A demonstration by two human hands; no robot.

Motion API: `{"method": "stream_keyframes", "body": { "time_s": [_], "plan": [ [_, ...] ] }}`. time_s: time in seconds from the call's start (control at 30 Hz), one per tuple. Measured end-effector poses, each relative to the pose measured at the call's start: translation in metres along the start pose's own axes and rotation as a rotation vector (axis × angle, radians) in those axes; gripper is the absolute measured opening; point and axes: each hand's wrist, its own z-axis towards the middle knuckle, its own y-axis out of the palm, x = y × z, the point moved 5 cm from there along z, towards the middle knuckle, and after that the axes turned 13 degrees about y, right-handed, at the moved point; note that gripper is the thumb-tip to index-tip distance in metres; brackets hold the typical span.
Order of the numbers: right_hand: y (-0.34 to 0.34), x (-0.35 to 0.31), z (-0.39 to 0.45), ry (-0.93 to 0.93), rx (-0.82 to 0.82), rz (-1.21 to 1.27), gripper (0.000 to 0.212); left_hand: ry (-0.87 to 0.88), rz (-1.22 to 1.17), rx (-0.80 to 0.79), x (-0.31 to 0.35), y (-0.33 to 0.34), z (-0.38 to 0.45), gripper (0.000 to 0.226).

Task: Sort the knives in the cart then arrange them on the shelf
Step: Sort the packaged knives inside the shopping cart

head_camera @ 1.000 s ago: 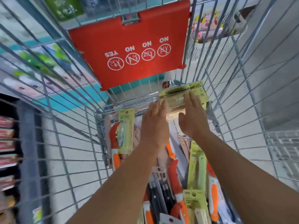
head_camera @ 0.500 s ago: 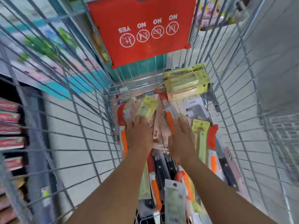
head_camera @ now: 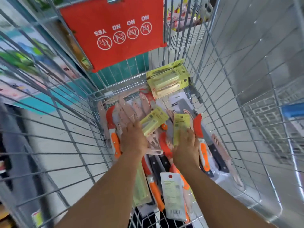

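Inside the wire cart [head_camera: 218, 102] lie several packaged knives: orange-handled, pink and black-handled ones. A stack of yellow-green knife packs [head_camera: 169, 79] leans against the far end. My left hand [head_camera: 134, 139] holds one yellow-green pack [head_camera: 153, 123] by its near end, tilted up to the right. My right hand [head_camera: 185, 145] grips another yellow-green pack [head_camera: 180, 127], standing lengthwise. An orange-handled knife [head_camera: 115, 142] lies left of my left hand; another [head_camera: 204, 155] lies right of my right hand.
The red child-seat flap [head_camera: 115, 32] with YES/NO signs hangs at the cart's far end. A white-labelled pack [head_camera: 172, 195] lies near me on the pile. Store shelves [head_camera: 5, 162] show through the left bars. Grey floor [head_camera: 263, 46] lies to the right.
Both hands left the yellow-green stack at the far end and came back toward me. Each has taken up a single yellow-green pack from the pile. The view has tilted down.
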Motion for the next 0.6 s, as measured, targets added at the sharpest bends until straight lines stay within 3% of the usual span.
{"method": "stream_keyframes", "body": {
  "time_s": [0.1,0.27,0.4,0.6],
  "plan": [
    [-0.004,0.002,0.002,0.043,0.0,0.089,0.065,0.034,0.024,-0.009,0.008,-0.004,-0.003,0.057],
    [-0.008,-0.002,0.011,0.121,0.012,-0.011,0.059,0.026,-0.054,0.044,0.008,-0.011,-0.008,0.063],
    [-0.01,-0.009,0.02,0.131,-0.02,-0.008,0.067,0.021,-0.075,0.102,0.011,-0.017,-0.008,0.061],
    [-0.014,-0.008,0.031,0.169,-0.11,0.2,0.064,0.029,-0.101,0.123,0.016,-0.03,-0.005,0.055]
  ]
}}
